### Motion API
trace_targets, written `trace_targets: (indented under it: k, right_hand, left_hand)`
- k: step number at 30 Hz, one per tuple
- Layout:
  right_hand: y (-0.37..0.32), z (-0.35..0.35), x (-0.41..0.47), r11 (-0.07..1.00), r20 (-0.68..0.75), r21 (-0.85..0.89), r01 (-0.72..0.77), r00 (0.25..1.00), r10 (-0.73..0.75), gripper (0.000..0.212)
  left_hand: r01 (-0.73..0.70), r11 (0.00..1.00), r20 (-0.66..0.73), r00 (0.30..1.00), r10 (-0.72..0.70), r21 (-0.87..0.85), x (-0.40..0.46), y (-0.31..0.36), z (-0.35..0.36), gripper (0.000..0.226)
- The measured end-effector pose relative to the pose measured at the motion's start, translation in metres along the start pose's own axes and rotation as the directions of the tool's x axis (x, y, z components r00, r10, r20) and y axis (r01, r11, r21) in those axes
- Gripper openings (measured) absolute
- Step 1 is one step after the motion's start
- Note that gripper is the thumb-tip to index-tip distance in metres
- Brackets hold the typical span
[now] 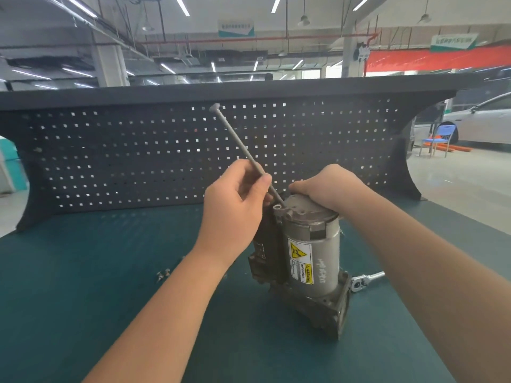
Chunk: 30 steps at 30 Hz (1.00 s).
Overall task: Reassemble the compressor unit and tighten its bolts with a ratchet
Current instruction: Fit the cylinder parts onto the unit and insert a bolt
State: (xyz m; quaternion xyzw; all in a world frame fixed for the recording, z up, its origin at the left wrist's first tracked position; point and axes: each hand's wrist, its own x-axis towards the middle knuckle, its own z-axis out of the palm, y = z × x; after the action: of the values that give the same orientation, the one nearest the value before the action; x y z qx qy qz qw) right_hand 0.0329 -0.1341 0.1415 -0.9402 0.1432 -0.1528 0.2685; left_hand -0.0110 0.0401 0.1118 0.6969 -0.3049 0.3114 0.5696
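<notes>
The compressor unit stands upright on the green bench, a grey cylinder with a yellow warning label on a dark cast base. My left hand pinches a long grey bolt that leans up and to the left, its tip at a hole in the compressor's top cap and its head high in front of the pegboard. My right hand rests on top of the cap and holds the unit steady. A chrome ratchet lies on the bench just right of the base, partly hidden behind it and my right forearm.
Small loose bolts lie on the green mat left of my left forearm. A dark pegboard walls off the back of the bench. Beyond it at the right are a blue chair and a white car.
</notes>
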Motion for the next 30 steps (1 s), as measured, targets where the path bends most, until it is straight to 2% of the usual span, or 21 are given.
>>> trace_targets:
  k: [8, 13, 17, 27, 30]
  right_hand:
    - [0.002, 0.002, 0.004, 0.999, -0.005, -0.014, 0.030, 1.000, -0.030, 0.049]
    - [0.002, 0.002, 0.004, 1.000, -0.008, 0.006, 0.027, 1.000, -0.027, 0.049]
    - [0.000, 0.003, 0.006, 1.000, 0.012, -0.002, 0.012, 1.000, -0.012, 0.051]
    - [-0.002, 0.000, 0.002, 1.000, 0.044, 0.003, -0.002, 0.999, 0.002, 0.052]
    - [-0.003, 0.000, 0.002, 1.000, 0.043, 0.006, -0.017, 0.999, 0.017, 0.054]
  left_hand:
    - [-0.014, 0.994, 0.042, 0.999, 0.009, 0.106, 0.003, 0.001, -0.002, 0.019]
    - [-0.024, 0.971, 0.139, 0.990, -0.010, 0.239, 0.010, 0.007, -0.009, 0.006]
    - [-0.011, 0.944, 0.211, 0.976, -0.062, 0.329, 0.019, 0.015, -0.015, 0.009]
    - [-0.031, 0.927, 0.368, 0.922, -0.117, 0.373, 0.034, 0.024, -0.020, 0.011]
    - [-0.088, 0.853, 0.483, 0.852, -0.203, 0.514, 0.036, 0.023, -0.015, 0.009]
